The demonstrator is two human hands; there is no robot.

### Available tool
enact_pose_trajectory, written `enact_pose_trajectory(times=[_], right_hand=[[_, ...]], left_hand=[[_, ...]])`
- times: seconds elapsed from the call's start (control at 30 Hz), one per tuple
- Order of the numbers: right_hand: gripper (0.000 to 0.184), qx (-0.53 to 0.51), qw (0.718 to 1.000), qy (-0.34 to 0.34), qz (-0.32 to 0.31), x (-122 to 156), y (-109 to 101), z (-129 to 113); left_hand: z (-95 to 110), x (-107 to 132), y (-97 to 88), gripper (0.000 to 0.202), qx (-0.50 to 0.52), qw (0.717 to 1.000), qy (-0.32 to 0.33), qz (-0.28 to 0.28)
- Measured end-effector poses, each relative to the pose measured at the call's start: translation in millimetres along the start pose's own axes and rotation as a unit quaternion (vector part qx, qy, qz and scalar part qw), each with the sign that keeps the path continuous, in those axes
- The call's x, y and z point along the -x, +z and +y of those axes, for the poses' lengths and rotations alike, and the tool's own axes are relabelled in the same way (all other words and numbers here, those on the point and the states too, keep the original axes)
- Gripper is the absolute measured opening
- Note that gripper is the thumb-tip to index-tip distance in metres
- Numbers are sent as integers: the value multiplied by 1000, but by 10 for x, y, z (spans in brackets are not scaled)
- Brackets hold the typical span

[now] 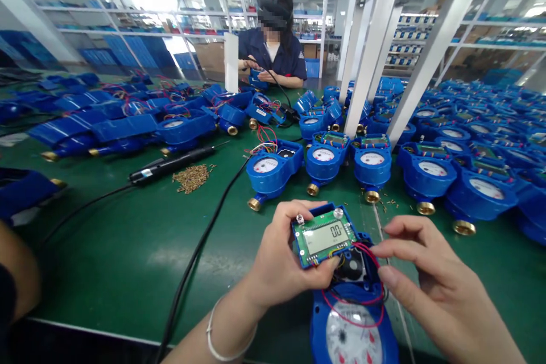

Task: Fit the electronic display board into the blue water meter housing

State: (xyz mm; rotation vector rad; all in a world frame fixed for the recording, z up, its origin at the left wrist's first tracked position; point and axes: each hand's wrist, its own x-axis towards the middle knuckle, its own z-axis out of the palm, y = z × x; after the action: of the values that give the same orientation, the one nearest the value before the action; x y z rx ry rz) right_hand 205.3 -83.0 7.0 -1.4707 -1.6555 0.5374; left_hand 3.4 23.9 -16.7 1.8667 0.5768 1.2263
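My left hand [281, 256] grips a green circuit board [305, 261] by its left side, thumb below and fingers above. Its display [326, 237] reads 0.0, and blue plastic shows along the board's edges. Beneath lies a blue water meter [318, 324] with a round white dial [354, 333], pointing toward me. The meter's compartment holds a black round part [354, 267]. Red wires [375, 310] loop from the board over the dial. At those wires is my right hand [426, 273], thumb and fingers apart, fingertips close to or touching them.
Rows of blue meters [371, 168] stand beyond and to the right. More blue housings [123, 125] with loose wires lie left. A black electric screwdriver [170, 165] rests beside a pile of brass screws [191, 178]. A black cable [205, 239] crosses the green table. A co-worker [273, 57] sits opposite, beyond white posts [375, 45].
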Motion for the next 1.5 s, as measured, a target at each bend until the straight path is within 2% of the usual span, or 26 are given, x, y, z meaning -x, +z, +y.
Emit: enact_pose_trajectory(times=[0.1, 0.17, 0.3, 0.37, 0.43, 0.53, 0.57, 0.6, 0.67, 0.77, 0.83, 0.93, 1.1, 1.17, 1.23, 1.3, 1.33, 1.4, 1.5], right_hand=[[11, 55, 998, -16, 12, 16, 53, 17], [9, 92, 994, -57, 8, 11, 67, 46], [11, 173, 971, -154, -59, -4, 52, 75], [12, 204, 959, -187, -67, 16, 50, 66], [11, 232, 948, -217, -24, 55, 67, 50], [10, 254, 929, -248, 100, 95, 109, 12], [11, 251, 922, -273, 114, 91, 117, -9], [13, 243, 915, -305, 102, 76, 119, -36], [14, 211, 905, -369, 35, 21, 108, -103], [21, 150, 903, -399, -45, -77, 76, -193], [33, 114, 913, -383, -81, -122, 62, -208], [48, 81, 940, -313, -111, -147, 52, -150], [54, 54, 962, -231, -134, -73, 80, -29], [50, 11, 980, -182, -82, -6, 138, -22], [45, -32, 996, -72, 35, 53, 218, -35], [46, -50, 986, 49, 151, 77, 298, -50], [51, -49, 978, 86, 185, 73, 332, -54], [57, -36, 969, 99, 222, 42, 384, -45], [56, 12, 964, 48, 260, 0, 421, 1]], left_hand=[[-14, 6, -4, 55, -16, 1000, 15, 4], [-14, 12, -2, 57, -28, 1000, 14, 2], [3, 30, 13, 57, -48, 999, -21, 3], [18, 33, 25, 56, -52, 997, -47, 6], [35, 31, 36, 54, -49, 996, -77, 1], [58, 29, 52, 54, -34, 994, -102, -13], [65, 30, 56, 54, -31, 994, -102, -15], [71, 31, 59, 54, -29, 995, -98, -17], [81, 37, 63, 55, -25, 996, -86, -23], [91, 45, 56, 54, -26, 997, -74, -30], [99, 50, 47, 54, -26, 996, -77, -32], [119, 52, 35, 55, -32, 995, -89, -41], [137, 31, 24, 55, -41, 993, -98, -41], [127, 23, 24, 55, -38, 993, -102, -39], [114, 22, 26, 56, -38, 993, -108, -41], [105, 25, 31, 58, -39, 992, -114, -46], [102, 28, 34, 58, -38, 991, -115, -48], [103, 33, 38, 58, -33, 992, -113, -48], [112, 36, 36, 59, -27, 992, -116, -46]])
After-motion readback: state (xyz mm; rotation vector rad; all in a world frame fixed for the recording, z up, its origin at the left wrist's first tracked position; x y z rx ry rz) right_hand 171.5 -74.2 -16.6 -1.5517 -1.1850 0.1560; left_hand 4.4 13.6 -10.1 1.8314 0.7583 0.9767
